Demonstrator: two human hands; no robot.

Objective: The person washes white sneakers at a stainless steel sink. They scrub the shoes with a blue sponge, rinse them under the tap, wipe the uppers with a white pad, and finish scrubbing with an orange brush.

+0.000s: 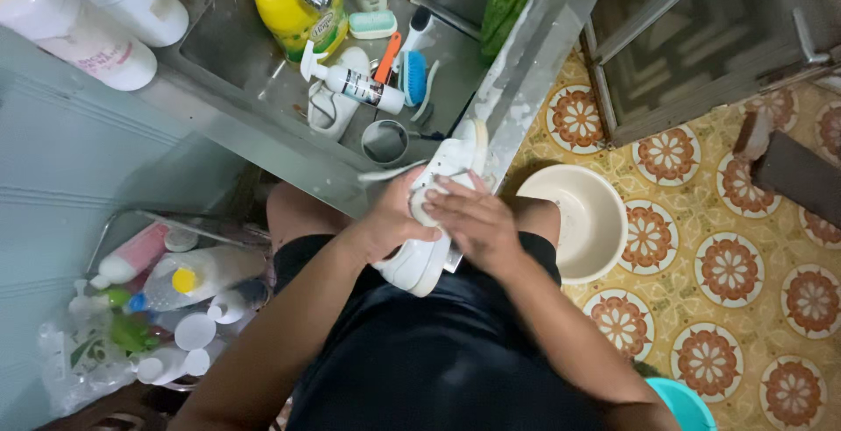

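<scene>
White shoe (pixel 420 247) gripped by both hands (pixel 394 216) (pixel 477 225) — yellow bottle (pixel 298 2) beyond.

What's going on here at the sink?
A seated person holds a white sneaker over their lap at the edge of a metal sink. The left hand grips the shoe's side; the right hand presses on its upper. A blue scrub brush and white spray bottle lie in the sink, a cream basin on the floor.
</scene>
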